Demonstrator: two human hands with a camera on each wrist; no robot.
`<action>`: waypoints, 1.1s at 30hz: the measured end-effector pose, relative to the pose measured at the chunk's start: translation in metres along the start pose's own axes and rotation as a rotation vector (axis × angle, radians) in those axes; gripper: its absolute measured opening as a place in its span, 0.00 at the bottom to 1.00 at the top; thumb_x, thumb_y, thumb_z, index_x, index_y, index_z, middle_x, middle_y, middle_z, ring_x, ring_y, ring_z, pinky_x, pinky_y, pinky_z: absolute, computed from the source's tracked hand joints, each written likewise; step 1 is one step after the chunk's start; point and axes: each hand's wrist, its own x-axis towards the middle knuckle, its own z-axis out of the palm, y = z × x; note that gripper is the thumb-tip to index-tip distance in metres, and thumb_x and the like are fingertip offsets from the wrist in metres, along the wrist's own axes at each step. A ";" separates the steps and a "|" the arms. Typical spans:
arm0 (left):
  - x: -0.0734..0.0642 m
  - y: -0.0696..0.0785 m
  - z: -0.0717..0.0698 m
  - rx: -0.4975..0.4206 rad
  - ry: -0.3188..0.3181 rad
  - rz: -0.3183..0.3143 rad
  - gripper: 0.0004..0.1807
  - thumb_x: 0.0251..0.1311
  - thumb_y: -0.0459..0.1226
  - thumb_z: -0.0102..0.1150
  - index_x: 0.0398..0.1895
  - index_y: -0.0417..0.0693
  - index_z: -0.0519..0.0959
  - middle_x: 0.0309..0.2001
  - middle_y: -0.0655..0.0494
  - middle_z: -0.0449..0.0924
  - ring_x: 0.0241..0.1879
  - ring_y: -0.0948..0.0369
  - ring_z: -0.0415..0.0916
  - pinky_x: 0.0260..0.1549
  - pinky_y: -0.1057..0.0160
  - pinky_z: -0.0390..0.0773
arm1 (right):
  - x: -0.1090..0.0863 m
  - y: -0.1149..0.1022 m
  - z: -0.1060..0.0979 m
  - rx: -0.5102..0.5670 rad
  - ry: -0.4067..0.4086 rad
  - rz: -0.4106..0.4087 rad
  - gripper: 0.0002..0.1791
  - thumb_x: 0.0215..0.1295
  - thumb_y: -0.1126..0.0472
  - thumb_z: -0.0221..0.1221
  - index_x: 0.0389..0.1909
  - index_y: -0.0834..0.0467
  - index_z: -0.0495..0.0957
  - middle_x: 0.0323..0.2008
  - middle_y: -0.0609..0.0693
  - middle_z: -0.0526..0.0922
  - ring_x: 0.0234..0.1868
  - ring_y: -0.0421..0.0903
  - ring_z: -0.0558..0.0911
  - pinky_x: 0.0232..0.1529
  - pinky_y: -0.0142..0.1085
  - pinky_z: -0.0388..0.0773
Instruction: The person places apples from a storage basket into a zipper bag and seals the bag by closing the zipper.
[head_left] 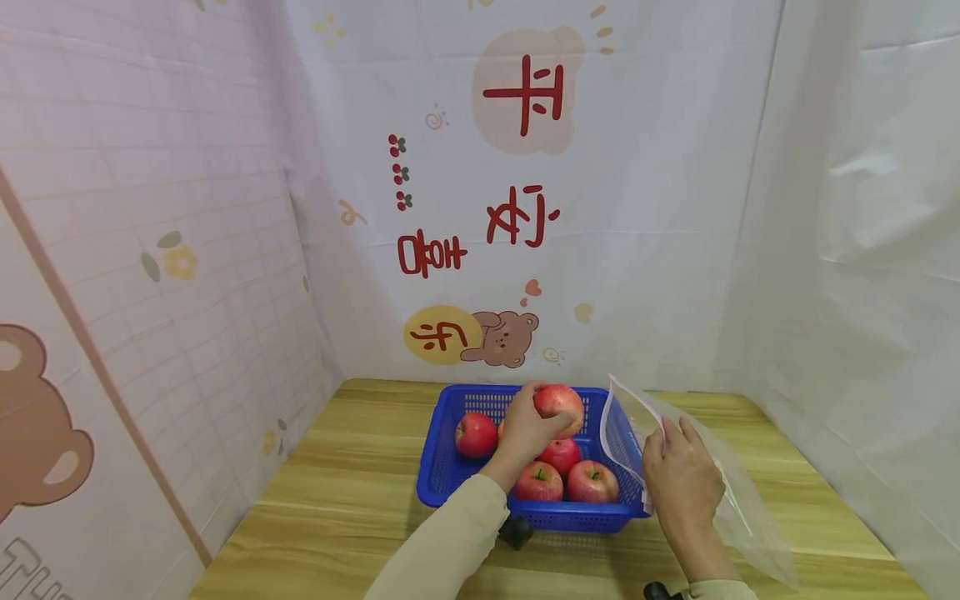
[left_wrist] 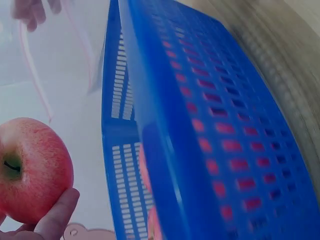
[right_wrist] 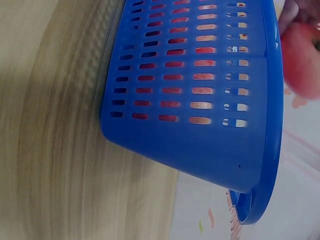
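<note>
My left hand grips a red-and-yellow apple, raised over the blue plastic basket. In the left wrist view the same apple shows its stem, with fingers against its lower side. At the basket's right end, my right hand pinches the edge of a clear zip bag. The bag's white-edged mouth gapes toward the held apple and overlaps the basket rim. Several more apples lie in the basket, including a red one at the left and one near the front.
The basket stands on a wood-grain table. A printed white cloth hangs behind it, and similar cloths flank both sides. Near each cuff a small black object shows, one by the basket's front wall.
</note>
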 end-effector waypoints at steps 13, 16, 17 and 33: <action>-0.003 0.015 0.048 0.023 -0.044 0.041 0.33 0.48 0.46 0.75 0.59 0.53 0.74 0.50 0.59 0.76 0.50 0.59 0.73 0.52 0.56 0.77 | 0.000 0.000 0.000 0.004 -0.010 0.003 0.18 0.68 0.61 0.51 0.50 0.65 0.83 0.53 0.68 0.80 0.42 0.74 0.80 0.33 0.69 0.73; -0.002 0.017 0.056 0.032 -0.045 0.058 0.35 0.45 0.46 0.76 0.59 0.53 0.74 0.49 0.60 0.75 0.49 0.61 0.72 0.51 0.58 0.76 | 0.000 0.000 -0.001 0.001 -0.019 0.005 0.18 0.68 0.61 0.51 0.50 0.65 0.83 0.54 0.68 0.80 0.42 0.74 0.80 0.33 0.70 0.73; -0.003 0.018 0.059 0.036 -0.047 0.062 0.35 0.44 0.46 0.76 0.59 0.53 0.74 0.49 0.61 0.75 0.49 0.61 0.72 0.51 0.58 0.76 | 0.000 0.000 -0.001 0.000 -0.022 0.007 0.18 0.69 0.61 0.51 0.51 0.65 0.82 0.54 0.68 0.80 0.43 0.74 0.80 0.33 0.70 0.73; -0.009 0.027 0.083 0.163 -0.095 0.132 0.34 0.47 0.48 0.77 0.59 0.55 0.74 0.48 0.60 0.73 0.46 0.64 0.74 0.49 0.61 0.78 | 0.003 -0.002 0.000 0.004 0.026 -0.007 0.17 0.68 0.61 0.52 0.49 0.66 0.82 0.53 0.68 0.80 0.42 0.74 0.80 0.32 0.71 0.73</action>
